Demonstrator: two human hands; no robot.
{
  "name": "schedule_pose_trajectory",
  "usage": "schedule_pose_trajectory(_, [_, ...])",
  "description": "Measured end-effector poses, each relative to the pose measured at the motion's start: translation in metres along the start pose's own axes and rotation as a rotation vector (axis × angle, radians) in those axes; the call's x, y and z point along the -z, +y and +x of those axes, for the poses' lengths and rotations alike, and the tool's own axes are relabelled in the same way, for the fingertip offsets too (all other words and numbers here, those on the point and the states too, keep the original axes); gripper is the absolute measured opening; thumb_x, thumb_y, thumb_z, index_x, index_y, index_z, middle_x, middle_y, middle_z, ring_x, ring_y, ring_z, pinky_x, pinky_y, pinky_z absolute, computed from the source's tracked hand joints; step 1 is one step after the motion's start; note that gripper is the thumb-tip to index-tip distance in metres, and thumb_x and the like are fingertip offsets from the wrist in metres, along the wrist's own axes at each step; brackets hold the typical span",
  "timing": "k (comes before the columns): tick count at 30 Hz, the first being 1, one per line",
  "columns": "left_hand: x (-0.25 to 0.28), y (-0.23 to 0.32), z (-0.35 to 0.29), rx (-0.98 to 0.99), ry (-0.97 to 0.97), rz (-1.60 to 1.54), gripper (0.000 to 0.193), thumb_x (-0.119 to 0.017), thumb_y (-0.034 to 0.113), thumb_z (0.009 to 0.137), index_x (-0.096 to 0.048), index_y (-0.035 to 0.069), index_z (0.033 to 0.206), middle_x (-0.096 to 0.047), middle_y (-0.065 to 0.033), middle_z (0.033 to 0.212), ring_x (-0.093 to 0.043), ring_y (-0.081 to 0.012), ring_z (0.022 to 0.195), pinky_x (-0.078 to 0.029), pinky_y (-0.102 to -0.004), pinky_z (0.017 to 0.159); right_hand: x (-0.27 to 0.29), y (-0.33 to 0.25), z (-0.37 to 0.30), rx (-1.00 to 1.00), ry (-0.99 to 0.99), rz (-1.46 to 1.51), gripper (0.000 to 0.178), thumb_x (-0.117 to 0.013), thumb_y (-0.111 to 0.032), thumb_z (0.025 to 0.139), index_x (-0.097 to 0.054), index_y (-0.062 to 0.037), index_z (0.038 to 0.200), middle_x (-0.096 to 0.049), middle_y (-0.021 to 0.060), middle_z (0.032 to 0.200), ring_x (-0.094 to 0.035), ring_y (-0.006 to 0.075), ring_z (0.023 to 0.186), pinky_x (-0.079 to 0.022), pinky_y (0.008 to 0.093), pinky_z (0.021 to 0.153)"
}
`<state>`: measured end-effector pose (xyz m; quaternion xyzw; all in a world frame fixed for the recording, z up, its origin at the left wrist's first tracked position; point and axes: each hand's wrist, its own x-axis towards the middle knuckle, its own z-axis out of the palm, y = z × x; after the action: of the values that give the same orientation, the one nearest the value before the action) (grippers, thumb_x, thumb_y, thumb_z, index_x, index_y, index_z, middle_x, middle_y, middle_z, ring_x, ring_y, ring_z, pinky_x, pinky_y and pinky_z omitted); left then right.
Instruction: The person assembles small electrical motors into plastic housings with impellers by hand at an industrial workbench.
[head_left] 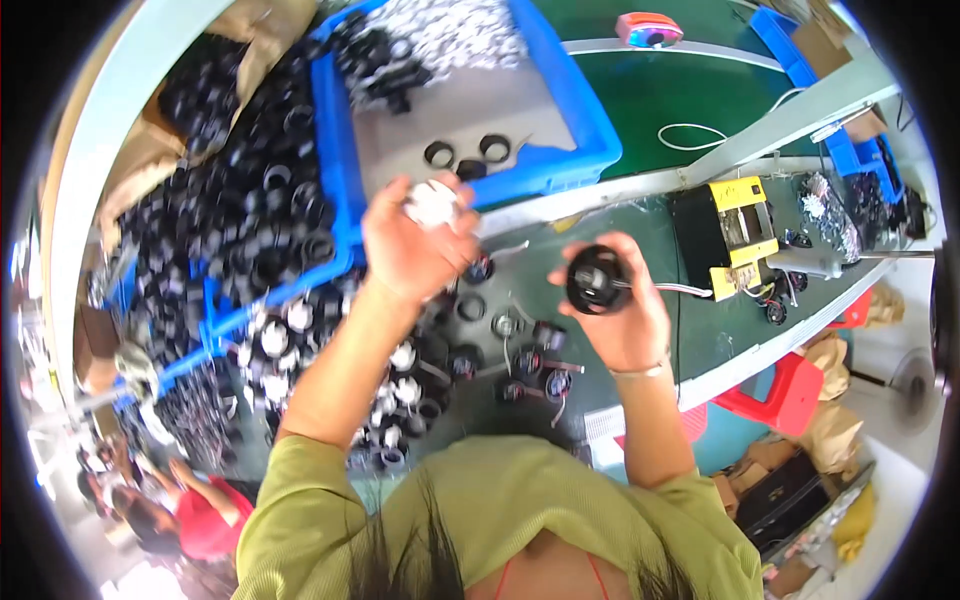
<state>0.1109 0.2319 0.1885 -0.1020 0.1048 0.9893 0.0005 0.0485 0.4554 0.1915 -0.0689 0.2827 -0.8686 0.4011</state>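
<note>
Palm up, my left hand (408,258) has its fingers curled round a white round plastic part (432,203), just in front of the blue bin's near edge. Over the dark green worktable, my right hand (640,325) grips a black round housing (598,280). From its side a white wire (683,289) runs out to the right. Below and between my hands several small round motor-like parts with wires (557,384) lie on the table. A heap of black rings and white caps (400,392) spreads beside and under my left forearm.
A blue bin (590,125) holds white pieces and black rings. More black rings (240,210) are piled on the left. A yellow and black machine (745,235) stands at right, a red stool (785,393) below it. A person in red (210,515) sits at lower left.
</note>
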Motion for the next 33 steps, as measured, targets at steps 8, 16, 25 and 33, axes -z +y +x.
schedule_pose_trajectory(8, [-0.055,-0.081,-0.137,-0.447,-0.042,0.139,0.028,-0.036,0.032,0.090,-0.049,0.008,0.096,-0.050,-0.0085,0.109,-0.045,-0.0187,0.102,-0.032,-0.0330,0.089,-0.116,0.061,-0.037,0.794,-0.363,-1.042,0.024,-0.052,-0.019,0.080,-0.048,0.0010,0.093,-0.052,0.0170,0.092,-0.051,0.0280,0.082,-0.042,0.0351,0.074])
schedule_pose_trajectory(16, [-0.060,-0.099,-0.198,-0.639,-0.126,0.241,0.035,-0.027,0.024,0.093,-0.034,0.003,0.119,-0.038,-0.0160,0.126,-0.039,-0.0233,0.114,-0.031,-0.0353,0.096,-0.145,0.088,-0.077,0.954,-0.463,-1.291,0.024,-0.055,-0.021,0.078,-0.052,0.0000,0.089,-0.053,0.0162,0.089,-0.050,0.0290,0.079,-0.042,0.0361,0.071])
schedule_pose_trajectory(25, [-0.063,-0.107,-0.213,-0.690,-0.150,0.287,0.041,-0.032,0.029,0.091,-0.034,0.001,0.122,-0.041,-0.0131,0.124,-0.039,-0.0203,0.114,-0.029,-0.0328,0.095,-0.151,0.085,-0.096,0.986,-0.507,-1.434,0.025,-0.050,-0.018,0.081,-0.049,0.0030,0.094,-0.050,0.0208,0.098,-0.049,0.0251,0.086,-0.041,0.0324,0.074])
schedule_pose_trajectory(33, [-0.054,-0.112,-0.216,-0.773,-0.142,0.843,0.064,-0.029,0.044,0.089,-0.020,-0.004,0.131,-0.023,-0.0163,0.134,-0.022,-0.0263,0.124,-0.016,-0.0360,0.101,-0.146,0.088,-0.103,0.881,-0.558,-1.373,0.023,-0.050,-0.019,0.077,-0.048,-0.0014,0.091,-0.047,0.0172,0.091,-0.046,0.0281,0.078,-0.038,0.0360,0.069])
